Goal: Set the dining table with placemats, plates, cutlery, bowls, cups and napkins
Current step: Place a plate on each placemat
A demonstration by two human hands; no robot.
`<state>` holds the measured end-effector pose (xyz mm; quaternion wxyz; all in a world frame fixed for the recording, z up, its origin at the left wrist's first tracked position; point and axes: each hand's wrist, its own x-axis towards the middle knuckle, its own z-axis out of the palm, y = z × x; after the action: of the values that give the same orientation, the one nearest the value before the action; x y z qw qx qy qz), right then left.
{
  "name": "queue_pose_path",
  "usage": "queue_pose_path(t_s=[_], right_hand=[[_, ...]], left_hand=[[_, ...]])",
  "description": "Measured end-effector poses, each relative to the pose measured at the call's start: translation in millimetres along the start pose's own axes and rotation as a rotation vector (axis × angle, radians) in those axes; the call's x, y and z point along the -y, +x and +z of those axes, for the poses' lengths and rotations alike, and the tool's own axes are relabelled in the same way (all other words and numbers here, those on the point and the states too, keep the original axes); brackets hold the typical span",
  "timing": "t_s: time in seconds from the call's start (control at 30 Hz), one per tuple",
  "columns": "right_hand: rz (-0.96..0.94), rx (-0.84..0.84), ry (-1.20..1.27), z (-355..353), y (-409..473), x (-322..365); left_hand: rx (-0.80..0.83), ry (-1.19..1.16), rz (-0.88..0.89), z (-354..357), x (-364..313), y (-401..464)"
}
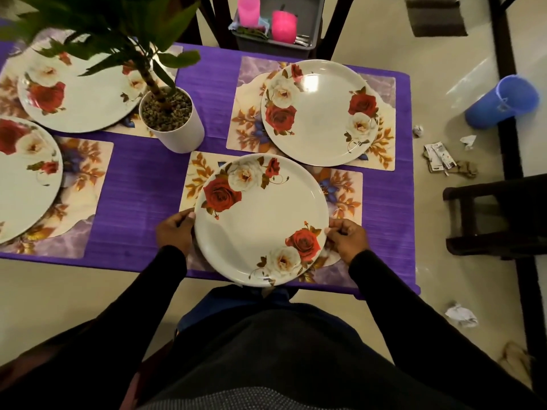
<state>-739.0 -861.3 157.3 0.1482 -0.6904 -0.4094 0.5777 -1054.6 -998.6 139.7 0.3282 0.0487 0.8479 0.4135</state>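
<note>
- The round white plate printed with red and cream roses (262, 220) sits at about 6 o'clock on the purple worktop (142, 190), over the near floral placemat (340, 190), its near rim overhanging the worktop edge.
- The left hand (174, 232) grips the rim at the plate's 9 o'clock, fingers (185, 216) curled onto it; the right hand (346, 239) pinches the rim at 3 o'clock.
- Whether the plate rests fully on the mat or is held just above it cannot be told.
- Three matching plates already lie on their mats — at 1, 9 and 11 o'clock.
- Risk: if the hands let go with the rim overhanging, the plate could tip toward the floor — it likely needs a push toward 12 o'clock.
- Pushing too far could nudge the white cylindrical plant pot (174, 119), just beyond the mat at 11 o'clock.
- The pink cups (284, 25) wait in the grey tub (275, 45) at 12 o'clock.
</note>
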Motion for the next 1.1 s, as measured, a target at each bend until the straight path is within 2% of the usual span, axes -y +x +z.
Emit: queue_pose_path(t_s=[0.5,0.63,0.7,0.77,0.9,1.1], right_hand=[[0.004,-0.105,0.003,10,-1,-2],[-0.035,-0.174,-0.031,19,-11,6],[-0.086,-0.23,-0.089,18,-21,9],[-0.131,-0.274,-0.097,12,-31,9],[-0.179,-0.241,-0.086,-12,-43,9],[-0.206,-0.206,0.019,-59,-41,-1]], left_hand=[[0.102,-0.123,-0.121,-9,-8,5],[-0.054,0.117,0.13,-3,-18,-16],[-0.066,0.144,0.289,4,-22,-34],[-0.001,0.141,0.387,16,-26,-51],[0.224,0.14,0.498,49,-37,-84],[0.557,0.185,0.486,103,-54,-134]])
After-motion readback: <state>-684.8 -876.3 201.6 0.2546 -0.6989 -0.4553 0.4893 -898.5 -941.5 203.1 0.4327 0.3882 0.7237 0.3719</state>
